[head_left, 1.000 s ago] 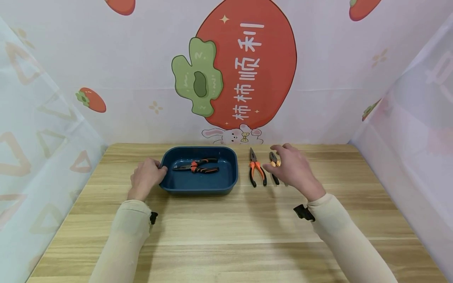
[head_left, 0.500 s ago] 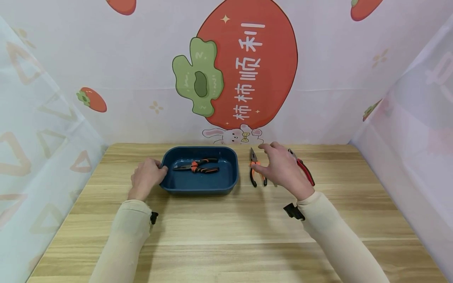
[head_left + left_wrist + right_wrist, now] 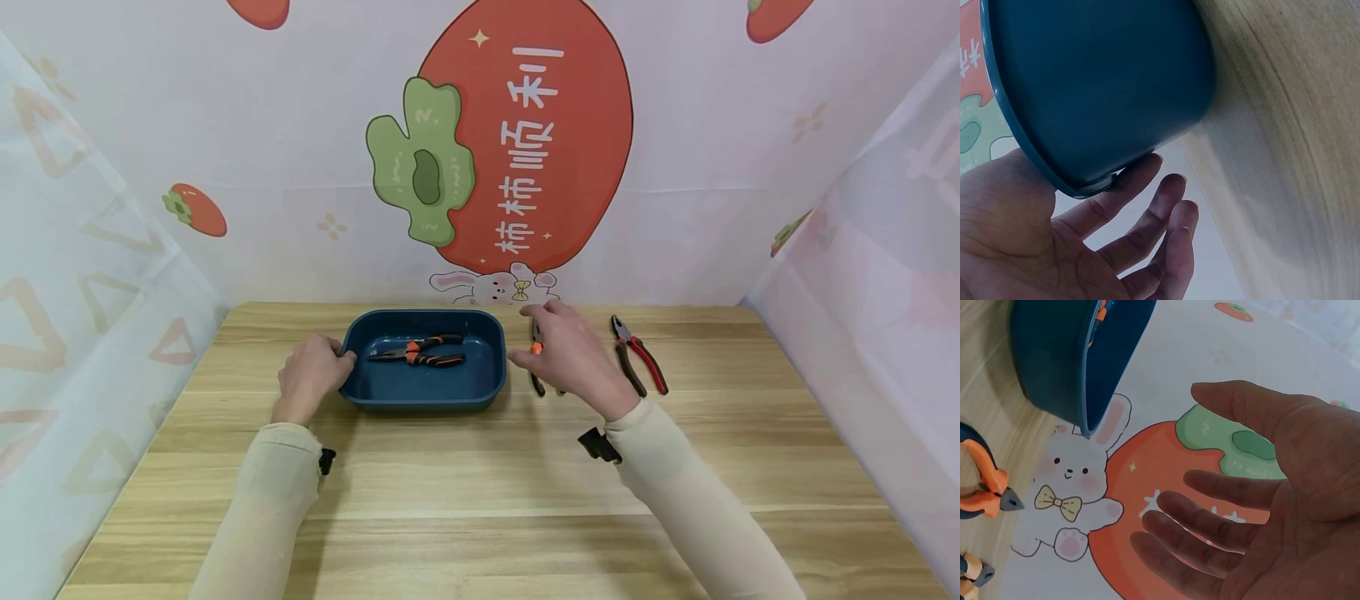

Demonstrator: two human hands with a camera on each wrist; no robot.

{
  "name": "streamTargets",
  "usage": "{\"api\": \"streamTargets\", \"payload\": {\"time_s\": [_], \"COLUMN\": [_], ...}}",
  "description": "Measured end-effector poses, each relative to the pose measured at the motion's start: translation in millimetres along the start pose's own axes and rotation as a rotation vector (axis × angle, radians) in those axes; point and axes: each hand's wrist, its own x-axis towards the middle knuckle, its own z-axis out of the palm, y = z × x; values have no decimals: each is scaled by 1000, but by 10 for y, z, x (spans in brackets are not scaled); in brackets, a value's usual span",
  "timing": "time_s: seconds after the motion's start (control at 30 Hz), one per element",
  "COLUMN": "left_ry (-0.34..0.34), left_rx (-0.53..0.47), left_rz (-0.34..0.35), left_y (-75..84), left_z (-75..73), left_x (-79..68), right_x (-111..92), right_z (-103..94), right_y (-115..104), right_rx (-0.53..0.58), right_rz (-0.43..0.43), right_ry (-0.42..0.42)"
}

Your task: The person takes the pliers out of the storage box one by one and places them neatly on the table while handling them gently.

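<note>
the right hand is above the orange pliers, thumb and fingers wide apart with nothing between them; the right wrist view shows a bare palm, clear of the pliers. the orange pliers lie on the table just beside the tray, partly hidden by that hand in the head view, their nose toward the back wall and their handle ends showing below the palm. the tan pliers, cut off by the edge of the right wrist view, lie near them. farther right are the red pliers, handles spread toward the person, apart from the hand.

the left hand pinches the tray's left rim, thumb at the rim and index finger against the outer wall, the other fingers loosely bent below. the blue tray sits on the table holding the striped pliers, nose pointing left, handles parted
</note>
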Motion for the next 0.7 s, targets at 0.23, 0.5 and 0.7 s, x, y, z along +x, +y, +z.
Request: {"api": "streamTargets", "payload": {"time_s": [0.23,0.5,0.7], "left_ry": [0,2,-2], "left_rx": [2,3,1], "left_rz": [1,7,6], "left_y": [-7,-5,-2], "left_z": [-5,-7,-2], "left_x": [1,3,10], "right_x": [56,124,163], "right_z": [62,128,173], "right_y": [-100,-211,-276], "right_rx": [44,40,32], "right_rz": [-10,-27,-51], "right_ry": [-35,-68,-89]}}
